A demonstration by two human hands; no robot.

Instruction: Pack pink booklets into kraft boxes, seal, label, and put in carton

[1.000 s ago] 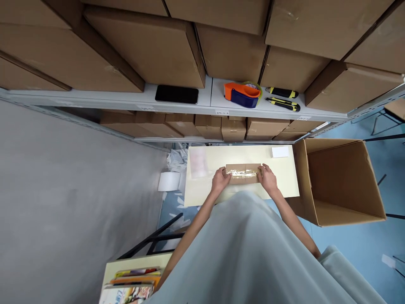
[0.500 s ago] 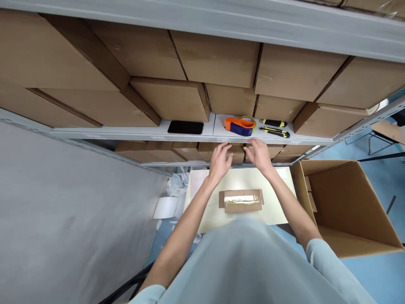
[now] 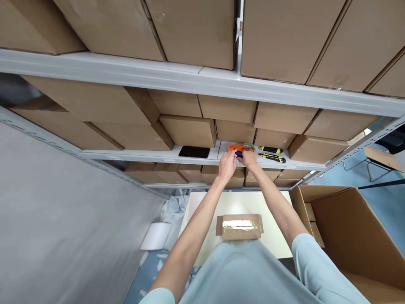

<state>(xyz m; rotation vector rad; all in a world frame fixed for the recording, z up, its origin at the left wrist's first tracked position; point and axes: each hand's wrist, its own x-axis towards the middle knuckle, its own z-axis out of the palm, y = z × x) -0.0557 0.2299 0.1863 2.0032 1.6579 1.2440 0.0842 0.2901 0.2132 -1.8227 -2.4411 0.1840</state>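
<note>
An orange and dark blue tape dispenser (image 3: 236,147) lies on the shelf, partly covered by my hands. My left hand (image 3: 227,164) is closed on its left end, while my right hand (image 3: 249,158) grips the right end beside the tape roll. Some fingertips are hidden behind the dispenser. Just right of it are two yellow-and-black utility knives (image 3: 271,157). Below my forearms, a small cardboard box (image 3: 242,233) with shiny clear tape across its top rests on the pale table (image 3: 207,240).
Stacked cardboard boxes (image 3: 281,118) fill the grey shelf rack (image 3: 202,84). A black phone (image 3: 194,152) lies on the same shelf, to the left. At the right stands a large open carton (image 3: 357,228) with small boxes inside. A grey wall (image 3: 63,219) runs along the left.
Both hands have reached forward and up from the shelf's edge and closed on the tape dispenser. The camera view has tilted upward, showing more of the upper shelf.
</note>
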